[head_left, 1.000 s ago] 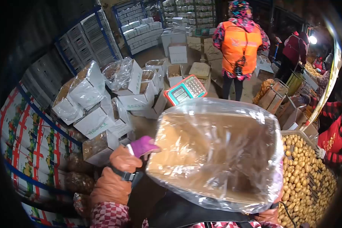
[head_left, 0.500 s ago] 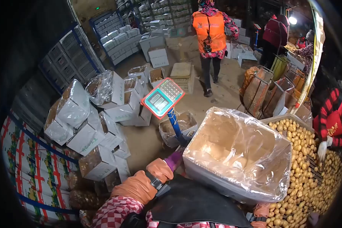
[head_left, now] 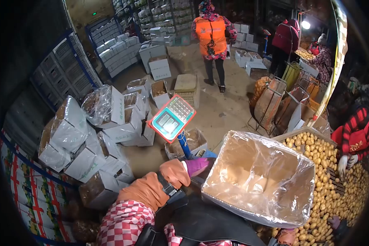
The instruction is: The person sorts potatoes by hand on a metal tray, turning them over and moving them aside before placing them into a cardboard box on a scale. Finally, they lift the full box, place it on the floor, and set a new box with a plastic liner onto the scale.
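A large cardboard box [head_left: 250, 213] with a clear plastic liner stands tilted in front of me, its top facing up and its brown inside showing. My left hand [head_left: 197, 166], in a purple glove, is at the box's left side with fingers stretched out toward its rim. Just above that hand is the blue post [head_left: 183, 145] of a scale, topped by a red-edged display [head_left: 173, 118]. At the box's lower right corner only my right sleeve [head_left: 286, 237] shows; the hand itself is hidden. Potatoes [head_left: 315, 201] lie heaped along the box's right side.
White cartons [head_left: 88, 156] with plastic liners are piled at left. A person in an orange vest [head_left: 211, 35] stands on the floor ahead. At right, a co-worker's gloved hands [head_left: 346, 164] are over the potatoes, and another purple glove [head_left: 335, 222] is lower down. Sack frames [head_left: 270, 100] stand beyond.
My left hand has moved up and right, and more of its glove shows. The box and scale sit lower in view. The co-worker's second glove has come into sight.
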Demonstrator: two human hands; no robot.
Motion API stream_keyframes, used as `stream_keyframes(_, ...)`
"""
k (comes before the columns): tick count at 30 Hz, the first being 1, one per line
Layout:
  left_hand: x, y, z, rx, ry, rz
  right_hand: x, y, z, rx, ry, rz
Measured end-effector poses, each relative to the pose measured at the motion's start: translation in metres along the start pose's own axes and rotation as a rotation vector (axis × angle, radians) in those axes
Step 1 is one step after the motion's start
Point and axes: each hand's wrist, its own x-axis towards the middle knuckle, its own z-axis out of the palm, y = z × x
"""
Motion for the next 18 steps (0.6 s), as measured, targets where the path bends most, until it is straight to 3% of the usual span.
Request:
stream_keyframes(3, 0.018, -0.026, -0.056, 0.178, 0.002, -0.177, -0.006, -0.005, 0.012, -0.007, -0.003, -0.002)
stream_keyframes(5, 0.027, -0.006, -0.099, 0.176, 0.129, -0.176, -0.013, -0.004, 0.017, -0.009, -0.009, -0.004)
stream_keyframes(7, 0.032, 0.045, -0.134, 0.085, 0.28, -0.062, -0.019, -0.002, 0.021, -0.008, -0.023, -0.011)
stream_keyframes(9, 0.044, 0.105, -0.151, -0.037, 0.376, 0.194, -0.022, 0.002, 0.026, -0.002, -0.038, -0.027)
stream_keyframes(11, 0.074, 0.148, -0.146, 0.322, 0.326, 0.535, -0.026, 0.008, 0.027, 0.013, -0.062, -0.046)
stream_keyframes(12, 0.084, 0.174, -0.14, 0.328, 0.158, 0.529, -0.028, 0.012, 0.028, 0.017, -0.076, -0.054)
stream_keyframes(14, 0.13, 0.184, -0.116, 0.616, 0.132, 0.58, -0.029, 0.02, 0.031, 0.043, -0.116, -0.085)
stream_keyframes(16, 0.142, 0.203, -0.093, 0.81, 0.091, 0.412, -0.035, 0.029, 0.031, 0.057, -0.138, -0.12)
stream_keyframes(18, 0.16, 0.197, -0.078, 0.693, -0.14, 0.268, -0.047, 0.026, 0.032, 0.011, -0.133, -0.185)
